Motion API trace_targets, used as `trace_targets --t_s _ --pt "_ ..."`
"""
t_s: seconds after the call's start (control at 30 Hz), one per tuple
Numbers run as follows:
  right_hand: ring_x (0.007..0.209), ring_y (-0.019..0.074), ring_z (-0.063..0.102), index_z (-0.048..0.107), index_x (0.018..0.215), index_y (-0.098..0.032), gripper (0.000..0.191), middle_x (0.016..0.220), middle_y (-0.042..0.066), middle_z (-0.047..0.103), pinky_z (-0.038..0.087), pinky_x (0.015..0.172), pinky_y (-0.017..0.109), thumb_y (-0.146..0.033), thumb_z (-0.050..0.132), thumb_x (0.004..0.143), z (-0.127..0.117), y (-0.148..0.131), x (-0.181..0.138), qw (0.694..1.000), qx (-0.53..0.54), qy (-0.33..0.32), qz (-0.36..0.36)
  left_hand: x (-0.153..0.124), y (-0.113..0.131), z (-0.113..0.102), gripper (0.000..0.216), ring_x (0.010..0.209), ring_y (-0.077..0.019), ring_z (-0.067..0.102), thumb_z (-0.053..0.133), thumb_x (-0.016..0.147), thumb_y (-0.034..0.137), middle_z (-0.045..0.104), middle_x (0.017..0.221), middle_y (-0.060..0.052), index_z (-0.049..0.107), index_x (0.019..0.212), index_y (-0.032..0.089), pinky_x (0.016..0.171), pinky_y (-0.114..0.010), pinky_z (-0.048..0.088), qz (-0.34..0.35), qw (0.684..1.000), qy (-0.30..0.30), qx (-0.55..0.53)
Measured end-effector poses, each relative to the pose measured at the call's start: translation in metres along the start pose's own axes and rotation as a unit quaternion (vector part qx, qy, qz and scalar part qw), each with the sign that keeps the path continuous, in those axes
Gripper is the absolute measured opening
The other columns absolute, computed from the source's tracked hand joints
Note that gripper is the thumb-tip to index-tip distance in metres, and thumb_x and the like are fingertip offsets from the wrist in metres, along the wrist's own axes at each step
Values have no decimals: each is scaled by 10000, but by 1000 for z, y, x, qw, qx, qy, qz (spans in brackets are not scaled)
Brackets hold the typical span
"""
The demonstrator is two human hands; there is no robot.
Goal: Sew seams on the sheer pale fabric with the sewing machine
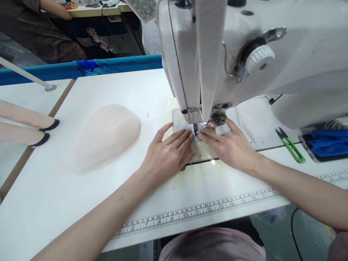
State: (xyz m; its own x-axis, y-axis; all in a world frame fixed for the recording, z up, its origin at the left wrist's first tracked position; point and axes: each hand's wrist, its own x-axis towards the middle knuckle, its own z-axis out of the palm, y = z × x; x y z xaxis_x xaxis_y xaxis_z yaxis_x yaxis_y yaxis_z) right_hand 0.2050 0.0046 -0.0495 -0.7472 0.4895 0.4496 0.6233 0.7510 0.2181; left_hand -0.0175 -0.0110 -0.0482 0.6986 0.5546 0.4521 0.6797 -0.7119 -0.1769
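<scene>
My left hand (171,148) lies palm down on the metal needle plate (202,152) of a white sewing machine (185,54), its fingers stretched toward the presser foot (195,129). From the other side, my right hand (233,146) reaches in with fingers extended close to the foot, partly behind a small white knob. Both hands look open. Whether a thin piece of cloth lies beneath the fingertips, I cannot tell. A sheer pale pink piece of fabric (108,136) rests on the white table, left of my left hand and apart from it.
Green thread snips (290,145) lie right of my right hand, beside a phone (310,148) under blue cloth (330,142). A printed ruler (198,214) follows the front edge. Two pale tube shapes with black ends (24,123) enter from the left. A person (40,32) is behind.
</scene>
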Motion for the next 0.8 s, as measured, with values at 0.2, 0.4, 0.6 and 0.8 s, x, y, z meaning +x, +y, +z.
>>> trace_targets --t_s 0.2,0.4,0.6,0.8 --pt "1037 202 613 679 1054 -141 371 1070 46 717 298 1120 472 -21 372 883 0 1 -1 1000 3 -10 3 1 -4 4 368 1137 -242 630 511 941 318 671 1203 -110 606 1204 79 1032 -471 453 -12 1000 -8 -6" --pt "956 183 633 685 1024 -164 383 1067 29 723 308 1115 474 -15 369 868 -2 0 -2 999 19 -21 23 -2 -4 6 394 1156 -255 616 478 952 324 660 1225 -126 600 1216 58 901 -399 572 -77 996 -16 -30" --pt "796 177 652 671 1088 -135 381 949 59 744 459 963 427 -7 404 847 -1 1 -1 999 37 2 40 -6 -10 4 318 1112 -251 633 394 960 176 687 1183 -101 653 1127 100 874 -379 570 -134 990 -41 -30" --pt "1224 221 550 381 1423 -182 520 1403 109 524 507 960 410 -163 493 915 -14 -10 0 955 291 -15 60 -2 -35 -63 323 838 -183 678 388 965 382 734 951 3 683 969 248 735 -304 529 -233 902 -239 -274"
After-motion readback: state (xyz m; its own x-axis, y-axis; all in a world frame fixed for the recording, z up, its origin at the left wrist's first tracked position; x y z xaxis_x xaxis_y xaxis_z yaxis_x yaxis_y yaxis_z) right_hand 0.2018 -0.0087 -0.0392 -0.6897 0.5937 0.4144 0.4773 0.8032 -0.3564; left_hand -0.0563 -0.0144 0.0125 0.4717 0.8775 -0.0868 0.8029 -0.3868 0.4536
